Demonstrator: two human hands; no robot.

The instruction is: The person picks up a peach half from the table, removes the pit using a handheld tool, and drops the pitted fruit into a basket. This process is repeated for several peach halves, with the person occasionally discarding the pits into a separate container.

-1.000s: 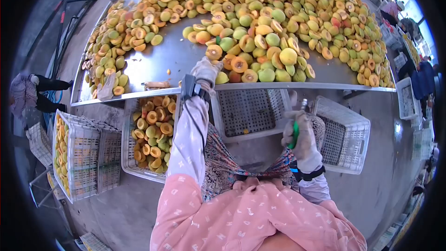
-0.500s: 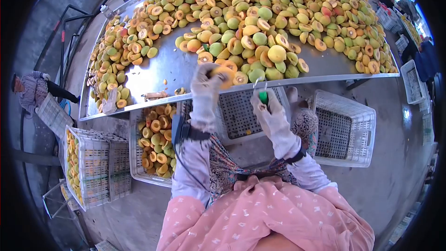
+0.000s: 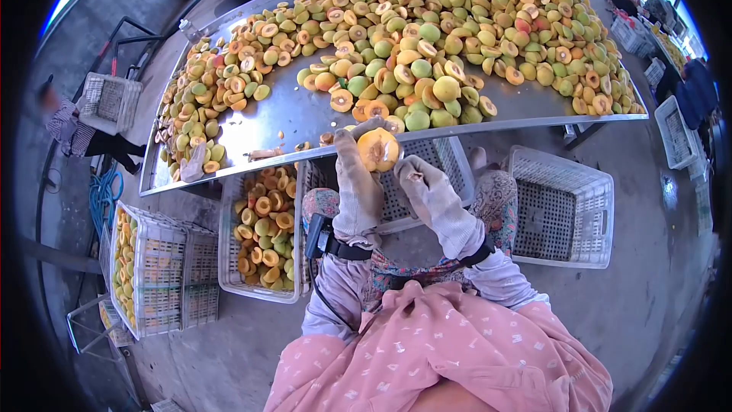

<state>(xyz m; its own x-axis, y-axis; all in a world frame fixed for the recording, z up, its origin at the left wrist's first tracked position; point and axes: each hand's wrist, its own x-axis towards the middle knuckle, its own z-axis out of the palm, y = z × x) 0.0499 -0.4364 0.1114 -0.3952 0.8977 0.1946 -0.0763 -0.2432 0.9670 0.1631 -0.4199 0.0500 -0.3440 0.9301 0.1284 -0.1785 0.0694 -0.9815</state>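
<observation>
My left hand point(image 3: 358, 183), in a pale work glove, grips a halved yellow peach point(image 3: 378, 150) with its cut face turned up toward me. Close on its right is my gloved right hand point(image 3: 433, 197), fingers curled around a green-handled pitting tool whose handle is now hidden. Only a bit of the tool's metal tip shows at the peach's right edge. Both hands are just in front of the metal table point(image 3: 305, 118). Heaped on that table are many peach halves point(image 3: 427, 49), some with the stone still in the cut face.
Below the table edge, between my knees, stands a plastic crate point(image 3: 450, 154). Another crate point(image 3: 560, 210) is at the right, and a crate of peach halves point(image 3: 263, 233) at the left. Stacked crates point(image 3: 164, 271) stand farther left. A person point(image 3: 76, 122) carries a crate point(image 3: 110, 103) there.
The peach half has come off the table edge toward me in my left hand. My right hand has moved left and down, bringing the tool to the fruit. The person at left has raised the crate.
</observation>
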